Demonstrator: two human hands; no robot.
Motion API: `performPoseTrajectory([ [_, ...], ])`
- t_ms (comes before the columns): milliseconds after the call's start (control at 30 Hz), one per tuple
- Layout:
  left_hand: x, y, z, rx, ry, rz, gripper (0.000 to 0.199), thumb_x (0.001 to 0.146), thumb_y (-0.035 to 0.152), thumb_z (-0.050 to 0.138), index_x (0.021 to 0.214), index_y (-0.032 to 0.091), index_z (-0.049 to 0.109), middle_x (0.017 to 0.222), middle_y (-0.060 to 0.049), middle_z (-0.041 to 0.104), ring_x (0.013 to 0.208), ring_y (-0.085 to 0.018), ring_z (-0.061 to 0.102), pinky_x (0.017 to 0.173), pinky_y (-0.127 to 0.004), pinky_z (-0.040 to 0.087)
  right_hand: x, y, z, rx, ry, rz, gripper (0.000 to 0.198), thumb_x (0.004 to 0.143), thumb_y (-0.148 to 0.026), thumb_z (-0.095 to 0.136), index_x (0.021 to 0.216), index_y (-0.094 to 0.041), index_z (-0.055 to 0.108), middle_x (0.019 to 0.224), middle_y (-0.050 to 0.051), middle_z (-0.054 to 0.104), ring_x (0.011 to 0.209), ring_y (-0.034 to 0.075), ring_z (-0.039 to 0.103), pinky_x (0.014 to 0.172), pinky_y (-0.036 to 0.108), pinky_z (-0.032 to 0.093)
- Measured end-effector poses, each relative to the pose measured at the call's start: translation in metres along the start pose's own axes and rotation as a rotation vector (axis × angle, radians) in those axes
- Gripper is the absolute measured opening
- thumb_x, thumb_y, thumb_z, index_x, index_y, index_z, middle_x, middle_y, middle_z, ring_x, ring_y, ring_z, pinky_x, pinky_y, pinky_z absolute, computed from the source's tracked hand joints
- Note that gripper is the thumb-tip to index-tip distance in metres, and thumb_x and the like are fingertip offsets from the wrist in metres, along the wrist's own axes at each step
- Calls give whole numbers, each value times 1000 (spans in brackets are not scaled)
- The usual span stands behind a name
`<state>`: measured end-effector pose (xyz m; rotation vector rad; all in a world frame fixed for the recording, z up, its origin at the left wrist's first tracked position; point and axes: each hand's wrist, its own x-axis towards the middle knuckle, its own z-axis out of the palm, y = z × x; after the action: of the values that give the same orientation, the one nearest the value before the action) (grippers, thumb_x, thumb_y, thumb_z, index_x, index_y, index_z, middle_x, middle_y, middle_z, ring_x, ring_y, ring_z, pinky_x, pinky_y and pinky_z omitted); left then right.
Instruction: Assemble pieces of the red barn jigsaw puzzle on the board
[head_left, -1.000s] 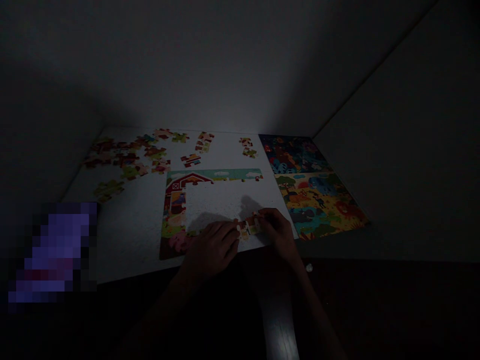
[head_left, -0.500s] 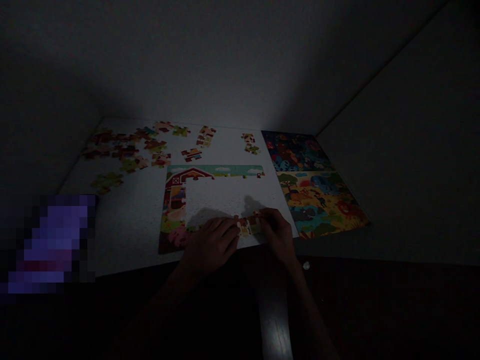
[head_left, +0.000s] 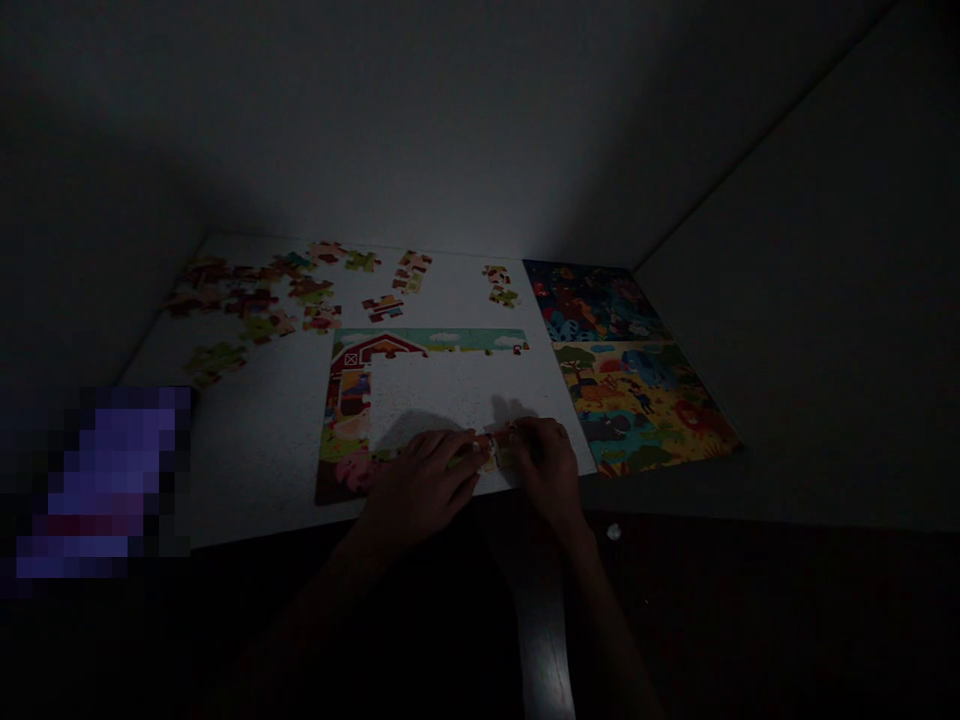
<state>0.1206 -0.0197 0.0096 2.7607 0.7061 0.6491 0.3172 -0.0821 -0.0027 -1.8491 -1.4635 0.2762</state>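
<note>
A partly built farm puzzle with a red barn lies on the white table; only its top and left borders are joined. My left hand rests flat on its lower edge. My right hand pinches a small puzzle piece against the bottom row, right beside my left fingertips. The scene is very dim.
Several loose puzzle pieces are scattered over the far left of the table, a few more at the back middle. Two finished animal puzzles lie at the right. Walls close in behind and on the right.
My right hand has slid slightly left, bringing the piece closer to my left fingers. The view has shifted a little downward.
</note>
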Motion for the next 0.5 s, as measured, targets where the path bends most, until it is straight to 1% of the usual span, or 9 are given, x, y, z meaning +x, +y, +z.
performPoseTrajectory([
  [200,1,1,0,11,-34,-5,32,92,21,57,123,24,61,123,-6,61,109,-24,55,92,-42,49,0,-1,1,-91,11,-44,13,92,-30,53,97,-21,61,96,9,66,94,25,57,83,40,46],
  [500,0,0,0,14,-36,1,29,92,22,56,120,24,62,124,-6,60,109,-23,54,92,-41,48,0,0,1,-87,5,-48,12,92,-29,55,97,-21,60,97,8,66,96,26,56,85,42,45],
])
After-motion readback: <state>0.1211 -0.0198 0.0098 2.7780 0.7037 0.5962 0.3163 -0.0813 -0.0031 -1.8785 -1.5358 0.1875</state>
